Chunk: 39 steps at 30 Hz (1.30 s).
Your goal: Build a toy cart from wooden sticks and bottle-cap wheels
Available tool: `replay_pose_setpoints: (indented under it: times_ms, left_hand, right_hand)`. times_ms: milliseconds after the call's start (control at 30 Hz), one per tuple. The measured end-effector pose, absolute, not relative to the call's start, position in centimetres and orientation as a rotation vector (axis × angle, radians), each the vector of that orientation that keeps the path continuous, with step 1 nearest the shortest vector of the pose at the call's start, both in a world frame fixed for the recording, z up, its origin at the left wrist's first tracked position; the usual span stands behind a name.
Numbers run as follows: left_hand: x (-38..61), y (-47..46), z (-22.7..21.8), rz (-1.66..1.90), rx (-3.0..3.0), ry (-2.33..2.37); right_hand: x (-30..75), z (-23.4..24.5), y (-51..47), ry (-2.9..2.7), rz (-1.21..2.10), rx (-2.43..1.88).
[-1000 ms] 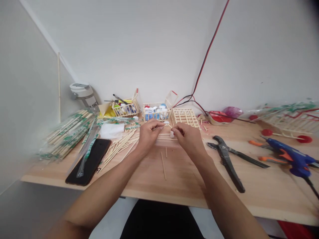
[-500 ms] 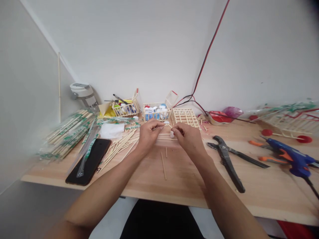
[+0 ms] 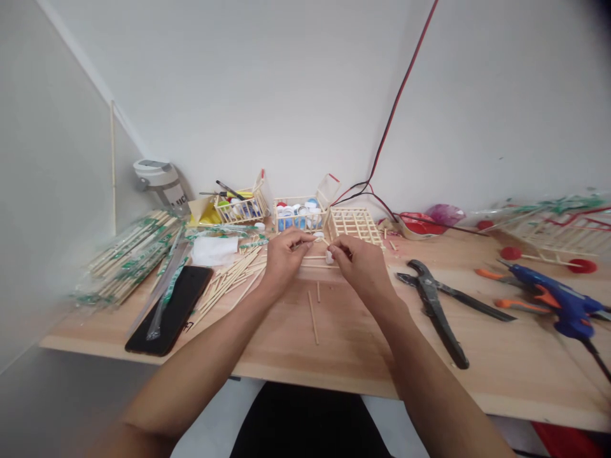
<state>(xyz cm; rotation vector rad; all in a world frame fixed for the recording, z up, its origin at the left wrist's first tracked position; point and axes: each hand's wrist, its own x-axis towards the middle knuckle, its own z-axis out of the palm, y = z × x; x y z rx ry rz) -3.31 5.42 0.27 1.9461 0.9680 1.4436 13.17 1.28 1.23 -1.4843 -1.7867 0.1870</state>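
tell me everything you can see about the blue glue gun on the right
The hot glue gun lies on its side on the wooden tabletop, near the right edge of the view, with its tip pointing left. Its body looks like glossy blue plastic with an orange part on it, and a dark cord runs from its lower end out of the picture. An orange tool handle lies beside it; whether they touch cannot be told.

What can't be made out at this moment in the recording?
Head view only:
- Left hand: its fingers hide how the thin wooden sticks are gripped.
- Right hand: its fingers cover part of the small white piece, which is too small to identify.
- Blue glue gun: cut off by the right edge.
- Wrapped stick bundle: cut off by the right edge and blurred by plastic.
- Canister label: too small to read.
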Motion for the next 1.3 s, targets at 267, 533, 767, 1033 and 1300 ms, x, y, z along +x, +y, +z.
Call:
replay_pose_setpoints:
  times_ms: [267, 533, 767, 1033, 1300]
  left_hand:
    - [-3.28, 5.5, 0.2, 1.444, 1.946, 0.959]
    - [-3.32, 5.5, 0.15, 1.453, 1.951, 0.954]
    - [-3.36, 5.63, 0.01, 1.452, 1.947, 0.948]
    - [-3.33, 5.6, 0.12, 1.453, 1.94, 0.947]
    - [-3.34, 5.62, 0.04, 1.455, 1.948, 0.947]
  right_hand:
    - [13.23, 1.2, 1.31, -1.79, 0.192, -1.478]
    - [13.18, 1.24, 1.28, -1.789, 0.19, -1.479]
    - [13.15, 1.29, 1.23, -1.786, 0.207, -1.489]
    - [13.2, 1.16, 1.3, -1.786, 0.201, -1.492]
    - [13.17, 1.12, 1.31, -1.786, 0.204, -1.494]
